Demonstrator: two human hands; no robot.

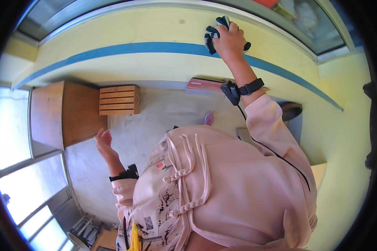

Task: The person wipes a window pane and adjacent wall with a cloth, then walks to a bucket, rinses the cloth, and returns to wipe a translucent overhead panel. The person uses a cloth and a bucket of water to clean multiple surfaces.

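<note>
My right hand [232, 40] grips a crumpled dark and pale cloth [211, 39] and presses it against the yellow wall [150, 25] just above the blue painted stripe [157, 47]. Folds of the cloth stick out on both sides of the fingers. On that wrist sits a black strap [252, 87] with a small device and a cable running up the sleeve. My left hand [104, 144] hangs at the left with nothing in it, its fingers apart, near the corner of a brown wooden cabinet [81, 116].
A window frame [138, 6] runs along the top of the wall. Below stand a slatted wooden crate [117, 100], a flat red box [204, 84] against the wall, and a dark round object [291, 110] at right. Glazed panels [31, 178] line the left side of the concrete floor [163, 106].
</note>
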